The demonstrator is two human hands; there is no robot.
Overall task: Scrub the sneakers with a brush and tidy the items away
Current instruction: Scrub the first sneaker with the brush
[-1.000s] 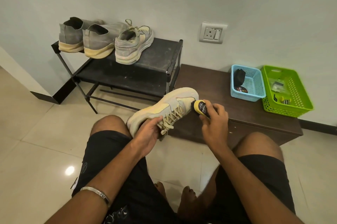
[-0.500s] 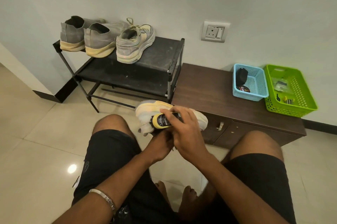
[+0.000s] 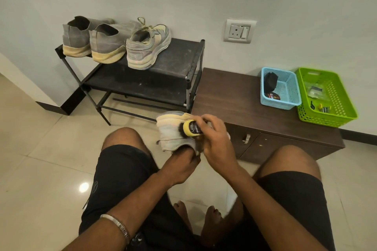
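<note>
A pale grey and yellow sneaker [image 3: 171,130] is held in front of my knees, heel towards me. My left hand [image 3: 183,166] reaches into its opening from below, fingers hidden inside the shoe. My right hand [image 3: 216,138] grips a yellow and black brush [image 3: 191,127] whose dark bristles press on the sneaker's heel side. The matching sneaker [image 3: 148,45] stands on the black shoe rack [image 3: 179,61] beside two grey sneakers [image 3: 106,43].
A dark wooden cabinet [image 3: 234,105] stands right of the rack. On it sit a blue basket [image 3: 285,95] with a black item and a tin, and a green basket [image 3: 334,108] with small items. My bare knees and feet lie below, on a glossy tiled floor.
The sneaker has been turned so its heel faces me, and my left hand has gone into its opening. My right hand with the brush moved from the toe to the heel side.
</note>
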